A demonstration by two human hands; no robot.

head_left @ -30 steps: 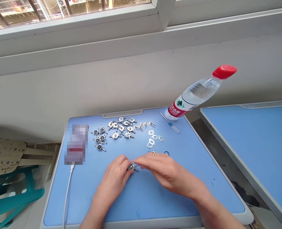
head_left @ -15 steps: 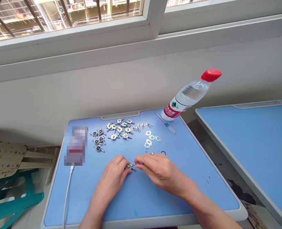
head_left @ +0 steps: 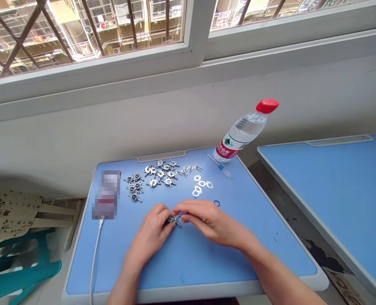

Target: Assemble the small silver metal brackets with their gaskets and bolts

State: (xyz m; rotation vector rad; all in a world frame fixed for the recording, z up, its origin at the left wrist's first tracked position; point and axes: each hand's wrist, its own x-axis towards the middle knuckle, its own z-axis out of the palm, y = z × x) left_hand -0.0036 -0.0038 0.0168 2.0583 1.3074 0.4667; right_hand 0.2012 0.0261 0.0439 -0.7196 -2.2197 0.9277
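My left hand (head_left: 154,228) is closed on a small silvery metal fitting (head_left: 174,221), holding it low over the blue desk. My right hand (head_left: 207,220) reaches in from the right, with index finger and thumb curled at the fitting; whatever lies between those fingertips is too small to make out. Beyond the hands are several flat metal plates with two-eared outlines (head_left: 201,183). Further back lies a cluster of similar metal fittings (head_left: 161,173). To its left is a group of fittings with dark round openings (head_left: 134,187). A black ring (head_left: 217,203) rests beyond my right hand.
A water bottle with a red cap (head_left: 243,131) stands at the desk's back right, beside a clear-handled screwdriver (head_left: 219,165). A blurred-out phone (head_left: 107,195) with a white cable (head_left: 95,254) lies at left. Another blue desk (head_left: 334,190) stands to the right, across a gap.
My right hand has shifted slightly left, its index finger now reaching over the fitting. My left hand keeps its hold. The camera view has tilted up a little.
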